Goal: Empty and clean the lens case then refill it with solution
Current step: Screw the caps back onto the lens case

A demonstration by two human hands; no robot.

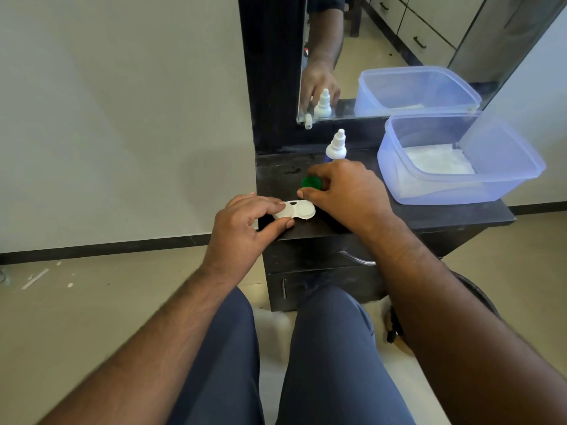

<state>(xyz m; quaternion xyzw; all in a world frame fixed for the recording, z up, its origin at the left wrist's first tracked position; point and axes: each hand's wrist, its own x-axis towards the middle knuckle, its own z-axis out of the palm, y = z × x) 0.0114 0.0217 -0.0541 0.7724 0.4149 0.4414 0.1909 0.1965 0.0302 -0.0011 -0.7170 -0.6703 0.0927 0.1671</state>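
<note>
Counter edge: the dark counter point(429, 216) ends at its left side just beside the left hand, with bare floor point(92, 296) below and a pale wall point(122, 118) behind; its front edge runs under both wrists.
Left hand point(242, 228): its grip is closed on the left end of the lens case, thumb at the near side and forefinger on top, with the other fingers curled over the counter's left front corner.
Lens case point(296, 210): white, lying flat on the counter near the front edge, between the two hands; its right well faces up without a cap.
Green cap point(312, 182): pinched in the right hand's fingertips, just behind the case's right end; whether it touches the counter cannot be told.
Right hand point(346, 194): its grip is closed around the green cap, knuckles up, the wrist crossing the front edge.
Solution bottle point(336, 147): upright just behind the right hand, near the mirror point(399, 41).
Plastic tub point(503, 167): open, translucent, filling the counter's right end, something white lying in it.
</note>
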